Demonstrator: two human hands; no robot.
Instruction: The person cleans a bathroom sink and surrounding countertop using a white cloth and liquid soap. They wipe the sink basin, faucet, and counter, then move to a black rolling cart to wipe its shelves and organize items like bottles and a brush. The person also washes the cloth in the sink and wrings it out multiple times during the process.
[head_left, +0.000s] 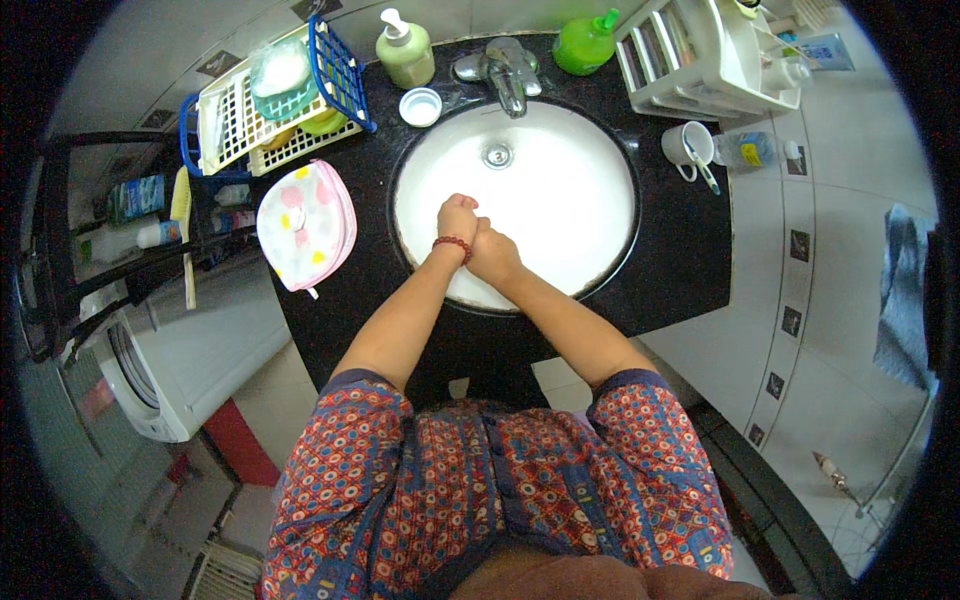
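Observation:
Over the near left part of a white oval sink (570,170), my two hands are pressed together. My left hand (458,215) is curled closed, with a red bead bracelet (457,247) around its wrist. My right hand (493,252) is closed too and touches the side of the left hand near its wrist. The curled fingers hide whatever may be between them. Beyond the hands are the round metal drain (497,155) and a chrome faucet (507,75) at the sink's far edge. No running water can be made out.
On the black counter (680,270) stand a pale green pump bottle (405,52), a bright green bottle (585,45), a small white lid (420,107), a mug (686,150) and a white shelf rack (690,60). A patterned pouch (303,225) and a basket rack (290,95) sit left.

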